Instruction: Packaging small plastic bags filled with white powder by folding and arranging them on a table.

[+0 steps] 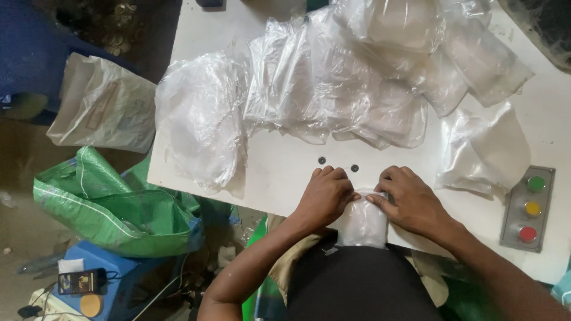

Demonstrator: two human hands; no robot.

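Note:
My left hand (325,196) and my right hand (409,201) both press on the top end of a small clear plastic packet (363,224) filled with something whitish. The packet lies at the near edge of a white table (279,172), partly over my lap. Fingers of both hands pinch the packet's upper edge from either side. Two small dark round holes (338,164) sit in the tabletop just beyond my fingertips.
A heap of clear plastic bags (321,89) covers the table's far half; one filled bag (485,148) lies at right. A grey panel with green, yellow and red buttons (529,208) sits at right. Left, on the floor: a green woven sack (113,208), a white sack (104,107), a blue stool (95,279).

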